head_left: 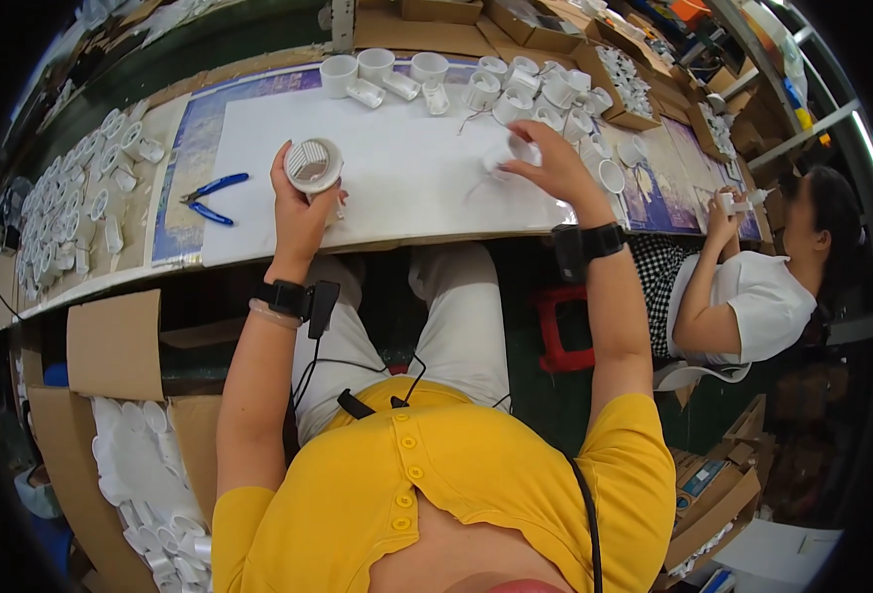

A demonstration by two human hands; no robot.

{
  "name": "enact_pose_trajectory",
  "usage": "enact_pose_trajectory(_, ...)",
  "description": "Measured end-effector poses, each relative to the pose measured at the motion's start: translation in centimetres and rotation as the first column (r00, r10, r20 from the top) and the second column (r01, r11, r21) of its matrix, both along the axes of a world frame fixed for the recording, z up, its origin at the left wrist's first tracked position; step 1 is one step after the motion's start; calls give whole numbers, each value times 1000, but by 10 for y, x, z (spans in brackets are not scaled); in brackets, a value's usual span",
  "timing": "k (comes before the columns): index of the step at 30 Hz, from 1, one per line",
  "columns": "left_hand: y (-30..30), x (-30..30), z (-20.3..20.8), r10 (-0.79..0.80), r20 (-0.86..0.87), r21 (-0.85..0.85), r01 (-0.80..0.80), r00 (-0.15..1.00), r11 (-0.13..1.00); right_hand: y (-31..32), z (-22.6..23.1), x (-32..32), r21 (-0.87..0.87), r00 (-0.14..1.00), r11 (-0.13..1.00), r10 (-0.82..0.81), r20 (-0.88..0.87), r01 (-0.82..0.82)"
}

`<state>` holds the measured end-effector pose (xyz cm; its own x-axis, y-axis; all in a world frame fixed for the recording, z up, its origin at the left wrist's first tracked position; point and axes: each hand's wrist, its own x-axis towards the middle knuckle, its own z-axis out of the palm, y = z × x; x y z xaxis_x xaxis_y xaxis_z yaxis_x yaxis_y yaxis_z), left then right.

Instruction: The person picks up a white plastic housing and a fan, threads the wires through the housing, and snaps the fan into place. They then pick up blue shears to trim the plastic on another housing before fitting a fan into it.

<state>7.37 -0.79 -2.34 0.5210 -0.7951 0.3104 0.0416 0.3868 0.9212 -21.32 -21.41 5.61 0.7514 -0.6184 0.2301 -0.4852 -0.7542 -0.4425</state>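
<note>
Over the left part of the white work sheet, my left hand [303,222] is closed round a white cup-shaped housing [314,166]. Its round mouth faces up and shows ribbed walls inside. Farther right, my right hand [560,168] has its thumb and fingers curved round a pale, round, cup-like part [523,150], partly blurred. This part is just in front of a cluster of white housings [516,104], some with thin wires. Blue-handled cutting pliers [216,198] lie with handles spread, left of my left hand and touched by neither hand.
More white housings [90,198] crowd the table's left end, and three stand at the back [375,67]. An open cardboard box [61,465] of white parts stands lower left. On the right a co-worker [753,277] sits holding a white part, near a red stool [562,331].
</note>
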Motion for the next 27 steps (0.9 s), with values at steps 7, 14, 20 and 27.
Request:
enact_pose_trajectory(7, 1, 6, -8, -25, 12, 4, 25, 1000, 1000, 43, -32, 68, -83, 974, 988, 145, 177, -132)
enact_pose_trajectory(14, 4, 2, 7, -122, 5, -4, 122, 992, 992, 52, -59, 68, 672, 836, 720, -252, 487, -175)
enact_pose_trajectory(20, 3, 3, 3, -136, 13, 20, 135, 991, 991, 72, -63, 86, 257, 955, 960, -172, 242, 108)
enact_pose_trajectory(27, 9, 9, -4, -181, 56, -27, 182, 982, 983, 97, -44, 98, 446, 763, 879, -170, 624, -169)
